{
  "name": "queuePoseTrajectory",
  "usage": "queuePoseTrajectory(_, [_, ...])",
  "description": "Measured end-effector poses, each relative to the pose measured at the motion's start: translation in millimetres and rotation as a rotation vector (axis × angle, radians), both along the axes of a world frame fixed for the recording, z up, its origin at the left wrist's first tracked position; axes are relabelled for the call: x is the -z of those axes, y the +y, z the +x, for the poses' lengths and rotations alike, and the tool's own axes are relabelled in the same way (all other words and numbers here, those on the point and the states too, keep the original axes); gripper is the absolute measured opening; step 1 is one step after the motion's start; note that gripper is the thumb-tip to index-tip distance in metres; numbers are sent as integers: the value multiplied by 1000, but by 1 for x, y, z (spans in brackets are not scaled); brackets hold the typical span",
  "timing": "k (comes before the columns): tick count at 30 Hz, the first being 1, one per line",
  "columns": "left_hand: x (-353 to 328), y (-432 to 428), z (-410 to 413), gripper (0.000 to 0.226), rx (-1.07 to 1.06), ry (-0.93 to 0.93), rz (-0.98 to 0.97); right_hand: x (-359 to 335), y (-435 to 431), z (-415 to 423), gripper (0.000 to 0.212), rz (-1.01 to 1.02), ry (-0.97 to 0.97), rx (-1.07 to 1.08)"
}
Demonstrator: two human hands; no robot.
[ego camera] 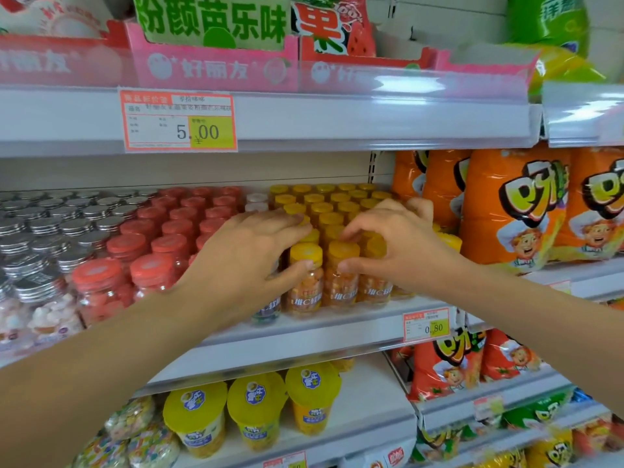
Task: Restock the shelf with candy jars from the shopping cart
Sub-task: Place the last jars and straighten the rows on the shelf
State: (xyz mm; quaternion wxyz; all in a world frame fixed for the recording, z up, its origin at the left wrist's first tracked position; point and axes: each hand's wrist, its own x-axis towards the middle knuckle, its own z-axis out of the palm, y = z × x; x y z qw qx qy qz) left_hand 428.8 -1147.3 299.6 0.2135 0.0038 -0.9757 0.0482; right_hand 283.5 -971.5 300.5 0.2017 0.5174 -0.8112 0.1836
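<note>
Yellow-lidded jars (305,285) at frame centre are held in the front row: fingers (290,221) of the left hand (250,261) are curled over the lids, thumb against one jar; the next is pinched between thumb and forefinger of the right hand (401,244). Placing on the shelf (337,329) is judged in hand; release and a return to the unseen cart are called for next.

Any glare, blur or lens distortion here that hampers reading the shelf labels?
Head view: glare streaks the clear shelf strip; the 5.00 price tag is legible, its small print smeared; shelf lines bow from the wide lens; the left hand, right hand and yellow-lidded jars look sharp.
</note>
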Motion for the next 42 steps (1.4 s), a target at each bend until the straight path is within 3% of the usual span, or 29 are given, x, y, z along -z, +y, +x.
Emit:
queuePoseTrajectory(7, [10,3,-8,51,0,34,22,-3,1,-5,26,-10,8,-51])
queuePoseTrajectory(10, [12,4,-9,54,-4,57,53,-5,0,-6,28,11,-18,-61])
queuePoseTrajectory(14, [11,12,-13,62,-15,75,65,-14,18,-18,47,10,3,-25])
queuePoseTrajectory(24, [7,49,-43,71,32,74,102,-1,68,-47,36,71,79,111])
queuePoseTrajectory(30, [8,65,-65,62,-1,46,97,1,67,-53,29,62,39,106])
queuePoseTrajectory(35, [10,70,-71,36,-19,119,89,-3,72,-56,18,78,-9,58])
queuePoseTrajectory(42, [12,74,-78,30,-38,174,67,-6,72,-59,18,105,-15,46])
